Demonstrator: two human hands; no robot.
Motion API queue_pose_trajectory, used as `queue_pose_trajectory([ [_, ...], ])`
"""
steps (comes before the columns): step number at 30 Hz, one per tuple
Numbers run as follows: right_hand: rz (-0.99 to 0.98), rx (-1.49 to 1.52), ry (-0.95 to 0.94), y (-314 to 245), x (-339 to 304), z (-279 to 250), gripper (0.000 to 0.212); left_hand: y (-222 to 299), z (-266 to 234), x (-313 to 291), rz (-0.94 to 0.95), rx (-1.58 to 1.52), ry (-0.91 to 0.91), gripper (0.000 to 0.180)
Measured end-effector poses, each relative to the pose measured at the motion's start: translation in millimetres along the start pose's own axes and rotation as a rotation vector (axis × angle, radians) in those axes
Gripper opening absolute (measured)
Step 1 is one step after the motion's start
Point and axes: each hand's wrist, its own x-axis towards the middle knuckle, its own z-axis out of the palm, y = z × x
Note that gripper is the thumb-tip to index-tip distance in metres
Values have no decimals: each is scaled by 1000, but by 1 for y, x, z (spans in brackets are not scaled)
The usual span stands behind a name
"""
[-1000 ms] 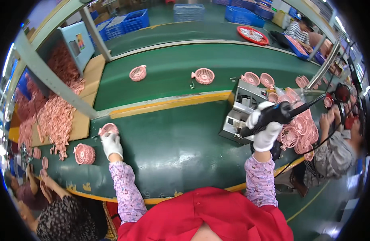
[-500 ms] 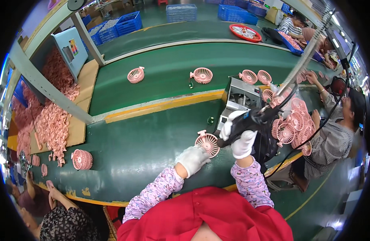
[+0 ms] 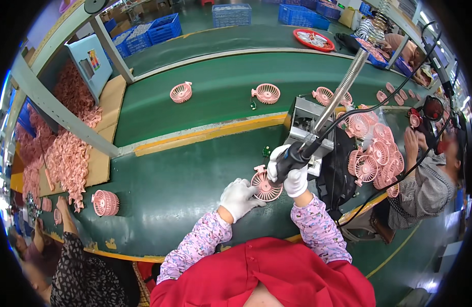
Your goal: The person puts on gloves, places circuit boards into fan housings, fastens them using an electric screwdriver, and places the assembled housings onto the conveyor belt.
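Note:
My right hand [image 3: 293, 174], in a white glove, is wrapped around a black electric screwdriver [image 3: 291, 159] hanging from a coiled spring. Its lower end is over a round pink fan housing [image 3: 266, 190] with radial ribs, which lies on the green table. Whether the tip touches a screw is hidden by the tool. My left hand [image 3: 240, 199], gloved too, grips the housing's left rim, fingers on its edge. A small green circuit board [image 3: 266, 151] lies just beyond the housing. The steel box-shaped device [image 3: 306, 120] stands behind my right hand.
Pink fan housings with small boards ride the green belt [image 3: 215, 71]. More housings are heaped [image 3: 378, 153] at the right beside a black bag [image 3: 339, 174]. A nested stack [image 3: 105, 203] stands at left, near piled pink parts [image 3: 72, 158]. Co-workers sit on both sides; a cable hangs at right.
My right hand has brought the screwdriver left and down over the housing, stretching the spring straighter. My left hand shifted slightly left. Housings on the belt moved right. The lower-left co-worker's arm reached forward.

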Motion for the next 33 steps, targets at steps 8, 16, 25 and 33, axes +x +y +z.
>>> queue_pose_trajectory([
  [8,4,36,-19,-13,-2,-1,73,1,6,0,18,-26,1,30],
  [16,-309,-145,132,-65,13,-6,72,2,7,-1,60,-39,32,27],
  [25,-36,178,-27,-28,-7,17,74,2,7,-1,53,-32,47,24],
  [33,3,-81,-58,14,-11,26,73,1,11,-1,42,-29,19,30],
])
